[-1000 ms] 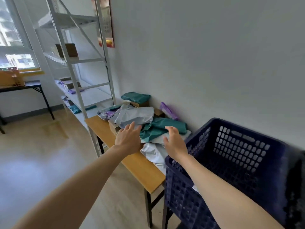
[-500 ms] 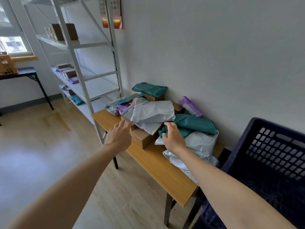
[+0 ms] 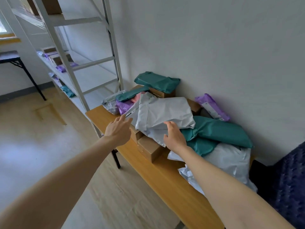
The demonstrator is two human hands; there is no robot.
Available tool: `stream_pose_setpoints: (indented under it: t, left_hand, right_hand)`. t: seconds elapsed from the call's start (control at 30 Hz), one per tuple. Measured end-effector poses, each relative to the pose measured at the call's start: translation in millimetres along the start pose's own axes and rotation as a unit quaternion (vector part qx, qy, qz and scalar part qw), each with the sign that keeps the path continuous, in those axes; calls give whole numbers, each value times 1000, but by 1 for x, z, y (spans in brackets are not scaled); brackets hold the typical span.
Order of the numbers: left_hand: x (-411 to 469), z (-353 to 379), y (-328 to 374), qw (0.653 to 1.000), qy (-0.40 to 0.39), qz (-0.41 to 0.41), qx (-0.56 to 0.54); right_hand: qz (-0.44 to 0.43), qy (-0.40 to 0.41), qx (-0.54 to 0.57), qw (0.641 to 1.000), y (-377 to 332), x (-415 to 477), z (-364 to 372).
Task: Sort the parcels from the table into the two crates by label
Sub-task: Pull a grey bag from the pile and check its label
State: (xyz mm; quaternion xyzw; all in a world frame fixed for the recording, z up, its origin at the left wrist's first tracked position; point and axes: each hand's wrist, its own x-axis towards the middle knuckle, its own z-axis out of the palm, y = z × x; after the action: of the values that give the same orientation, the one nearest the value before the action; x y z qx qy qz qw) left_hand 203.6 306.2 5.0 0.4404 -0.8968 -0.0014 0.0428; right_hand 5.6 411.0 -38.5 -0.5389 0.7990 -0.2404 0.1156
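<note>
Sorting far from done, judging by the heap of parcels on table [image 3: 158, 177]. Both left hand [image 3: 118, 130] and right hand [image 3: 174, 137] spread open, nothing held. Between them, at the fingertips, grey parcel [image 3: 165, 113]; touching or just short, hard to tell. Well right of right hand, navy crate [image 3: 287, 187], contents hidden.

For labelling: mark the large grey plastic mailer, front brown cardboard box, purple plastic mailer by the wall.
Grey mailer [image 3: 165, 111], head view, creased middle.
Cardboard box [image 3: 148, 144], head view, top face.
Purple mailer [image 3: 211, 106], head view, middle.
</note>
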Motion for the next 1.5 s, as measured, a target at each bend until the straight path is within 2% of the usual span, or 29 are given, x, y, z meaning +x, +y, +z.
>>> stream_pose_setpoints:
  t: [0.2, 0.4, 0.6, 0.73, 1.0, 1.17, 1.37, 1.5]
  left_hand:
    - [67, 24, -13, 998, -28, 59, 4]
    - [110, 66, -3, 988, -73, 138, 5]
    - [158, 92, 6, 969, -112, 219, -4]
    - [183, 97, 13, 958, -121, 257, -29]
    - [226, 74, 16, 937, -140, 317, -47]
    - [234, 36, 29, 928, -112, 352, -49]
    - [226, -9, 44, 918, 2, 396, -19]
    - [222, -25, 47, 923, 62, 378, -29]
  right_hand:
    - [17, -4, -43, 999, 22, 49, 17]
    - [22, 77, -128, 989, 44, 76, 29]
    - [83, 94, -150, 981, 55, 95, 33]
    - [104, 95, -160, 977, 59, 108, 33]
    - [154, 166, -145, 963, 34, 121, 17]
    - [151, 188, -155, 958, 14, 133, -13]
    - [141, 183, -181, 956, -15, 152, -49]
    - [148, 200, -188, 950, -32, 159, -70]
